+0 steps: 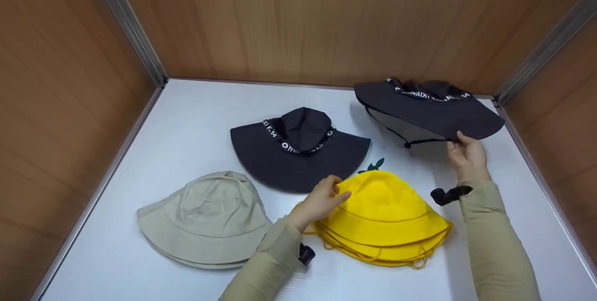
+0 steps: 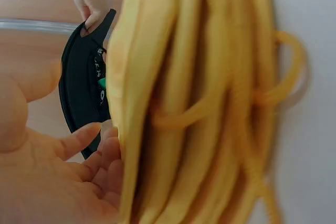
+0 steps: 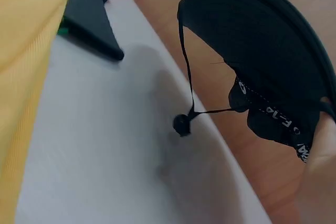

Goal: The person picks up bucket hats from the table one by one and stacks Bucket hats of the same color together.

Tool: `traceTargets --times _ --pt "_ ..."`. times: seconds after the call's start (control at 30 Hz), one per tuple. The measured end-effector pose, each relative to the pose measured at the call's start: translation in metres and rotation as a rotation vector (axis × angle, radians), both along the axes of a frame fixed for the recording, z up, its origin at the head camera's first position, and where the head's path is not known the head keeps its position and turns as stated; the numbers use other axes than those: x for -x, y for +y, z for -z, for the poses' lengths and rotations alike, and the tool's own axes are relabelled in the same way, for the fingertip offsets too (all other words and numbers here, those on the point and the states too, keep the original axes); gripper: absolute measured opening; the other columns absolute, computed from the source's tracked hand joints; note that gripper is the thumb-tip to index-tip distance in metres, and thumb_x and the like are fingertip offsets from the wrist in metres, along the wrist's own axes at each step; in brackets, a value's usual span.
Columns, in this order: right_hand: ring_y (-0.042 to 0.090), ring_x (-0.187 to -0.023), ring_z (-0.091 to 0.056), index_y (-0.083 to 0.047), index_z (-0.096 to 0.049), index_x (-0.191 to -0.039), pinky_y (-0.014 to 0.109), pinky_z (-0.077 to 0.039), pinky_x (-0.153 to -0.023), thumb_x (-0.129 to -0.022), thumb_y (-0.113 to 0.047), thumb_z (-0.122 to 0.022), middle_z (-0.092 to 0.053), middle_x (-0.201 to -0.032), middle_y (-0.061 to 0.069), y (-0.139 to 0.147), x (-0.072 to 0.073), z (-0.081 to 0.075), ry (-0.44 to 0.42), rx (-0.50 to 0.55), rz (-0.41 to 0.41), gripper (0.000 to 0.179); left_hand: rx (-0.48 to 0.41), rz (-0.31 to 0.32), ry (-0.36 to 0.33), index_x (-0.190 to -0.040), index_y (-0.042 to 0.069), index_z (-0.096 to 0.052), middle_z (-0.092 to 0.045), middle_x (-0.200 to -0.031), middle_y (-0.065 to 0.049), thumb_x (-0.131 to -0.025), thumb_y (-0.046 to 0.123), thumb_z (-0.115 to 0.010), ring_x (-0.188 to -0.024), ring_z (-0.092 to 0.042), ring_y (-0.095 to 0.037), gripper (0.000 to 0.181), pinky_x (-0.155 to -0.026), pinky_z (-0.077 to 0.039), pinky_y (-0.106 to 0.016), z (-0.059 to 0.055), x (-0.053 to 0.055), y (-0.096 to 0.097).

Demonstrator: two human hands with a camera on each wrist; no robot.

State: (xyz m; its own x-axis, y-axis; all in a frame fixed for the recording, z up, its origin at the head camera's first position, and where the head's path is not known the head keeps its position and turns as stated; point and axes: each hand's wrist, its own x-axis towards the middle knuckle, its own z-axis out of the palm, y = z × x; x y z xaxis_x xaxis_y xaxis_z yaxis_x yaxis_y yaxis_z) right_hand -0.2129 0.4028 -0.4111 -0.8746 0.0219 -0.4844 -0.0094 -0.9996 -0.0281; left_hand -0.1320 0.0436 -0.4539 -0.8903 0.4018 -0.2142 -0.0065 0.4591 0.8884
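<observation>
My right hand pinches the near brim of a dark bucket hat with white lettering on its band. This hat is tilted above the table at the back right, its chin cord and toggle hanging below it in the right wrist view. My left hand, fingers loosely spread, is at the left side of a stack of yellow bucket hats; its fingertips appear to touch the cloth. Layered yellow brims with cords fill much of the left wrist view.
Another dark bucket hat lies in the middle, behind the yellow stack. Beige bucket hats, stacked, rest at the front left. A green leaf-shaped piece sticks out behind the yellow hats. Wooden panels wall in the white table.
</observation>
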Motion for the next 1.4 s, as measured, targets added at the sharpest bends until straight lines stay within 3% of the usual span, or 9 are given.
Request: traceTargets --times 0.2,0.5,0.57,0.63,0.7,0.8,0.97,1.17,1.4 --pt "0.026 -0.08 -0.064 -0.002 -0.049 -0.097 0.04 -0.056 -0.075 -0.087 0.021 -0.044 -0.058 -0.088 0.013 -0.021 -0.011 -0.018 0.138 -0.053 -0.05 0.026 -0.36 -0.162 -0.186 -0.143 0.001 -0.032 -0.05 -0.133 -0.018 -0.097 0.042 -0.048 -0.122 -0.049 -0.028 0.063 -0.106 -0.038 -0.039 -0.028 0.022 -0.011" --pt "0.028 -0.082 -0.067 -0.002 -0.052 -0.102 0.038 -0.057 -0.072 -0.094 0.015 -0.037 -0.062 -0.091 0.015 -0.069 -0.032 -0.023 0.378 -0.24 -0.172 0.024 -0.943 -0.251 -0.431 -0.15 -0.001 0.005 -0.003 -0.154 -0.03 -0.101 0.039 -0.036 -0.144 -0.008 -0.04 0.075 -0.117 -0.014 -0.041 -0.048 0.045 -0.014" --pt "0.028 -0.086 -0.067 -0.001 -0.052 -0.106 0.037 -0.056 -0.076 -0.095 0.014 -0.035 -0.064 -0.095 0.016 -0.079 -0.038 -0.022 0.415 -0.272 -0.21 0.025 -1.039 -0.261 -0.451 -0.15 -0.001 0.002 -0.008 -0.153 -0.03 -0.102 0.038 -0.033 -0.144 -0.01 -0.04 0.071 -0.117 -0.014 -0.042 -0.048 0.045 -0.015" --pt "0.029 -0.09 -0.068 -0.001 -0.051 -0.111 0.037 -0.056 -0.079 -0.096 0.012 -0.033 -0.064 -0.099 0.017 -0.088 -0.043 -0.021 0.44 -0.293 -0.249 0.027 -1.107 -0.29 -0.452 -0.148 -0.002 -0.016 -0.033 -0.146 -0.026 -0.102 0.037 -0.034 -0.14 -0.027 -0.035 0.063 -0.116 -0.021 -0.042 -0.048 0.045 -0.015" --pt "0.029 -0.093 -0.067 -0.002 -0.051 -0.115 0.036 -0.055 -0.08 -0.097 0.01 -0.032 -0.064 -0.103 0.017 -0.096 -0.047 -0.02 0.461 -0.319 -0.284 0.029 -1.148 -0.331 -0.448 -0.137 -0.001 -0.038 -0.055 -0.125 -0.016 -0.102 0.033 -0.037 -0.124 -0.048 -0.026 0.049 -0.11 -0.032 -0.04 -0.047 0.044 -0.016" --pt "0.027 -0.094 -0.067 -0.004 -0.051 -0.118 0.034 -0.055 -0.08 -0.098 0.009 -0.032 -0.064 -0.104 0.016 -0.105 -0.053 -0.019 0.469 -0.363 -0.313 0.031 -1.221 -0.389 -0.455 -0.119 0.005 -0.052 -0.065 -0.098 -0.001 -0.101 0.023 -0.043 -0.096 -0.061 -0.015 0.027 -0.096 -0.043 -0.035 -0.045 0.042 -0.016" --pt "0.022 -0.09 -0.068 -0.011 -0.043 -0.128 0.031 -0.056 -0.076 -0.097 0.009 -0.036 -0.064 -0.104 0.011 -0.112 -0.056 -0.017 0.435 -0.512 -0.33 0.038 -1.313 -0.433 -0.439 -0.129 0.001 -0.044 -0.064 -0.1 -0.002 -0.099 0.006 -0.045 -0.088 -0.066 -0.013 0.031 -0.083 -0.052 -0.029 -0.046 0.041 -0.021" --pt "0.017 -0.092 -0.068 -0.019 -0.015 -0.15 0.03 -0.056 -0.078 -0.098 0.005 -0.037 -0.065 -0.108 0.005 -0.112 -0.057 -0.01 0.415 -0.73 -0.391 0.061 -1.258 -0.42 -0.354 -0.134 -0.001 -0.036 -0.058 -0.106 -0.005 -0.097 -0.001 -0.043 -0.091 -0.065 -0.013 0.037 -0.082 -0.053 -0.028 -0.047 0.041 -0.027" --pt "0.013 -0.085 -0.062 -0.011 -0.048 -0.118 0.026 -0.053 -0.079 -0.101 -0.003 -0.035 -0.066 -0.095 0.002 -0.105 -0.052 -0.001 0.382 -0.876 -0.465 0.023 -1.177 -0.402 -0.281 -0.133 -0.001 -0.037 -0.058 -0.106 -0.004 -0.097 -0.001 -0.044 -0.091 -0.064 -0.013 0.036 -0.082 -0.053 -0.027 -0.053 0.037 -0.039"
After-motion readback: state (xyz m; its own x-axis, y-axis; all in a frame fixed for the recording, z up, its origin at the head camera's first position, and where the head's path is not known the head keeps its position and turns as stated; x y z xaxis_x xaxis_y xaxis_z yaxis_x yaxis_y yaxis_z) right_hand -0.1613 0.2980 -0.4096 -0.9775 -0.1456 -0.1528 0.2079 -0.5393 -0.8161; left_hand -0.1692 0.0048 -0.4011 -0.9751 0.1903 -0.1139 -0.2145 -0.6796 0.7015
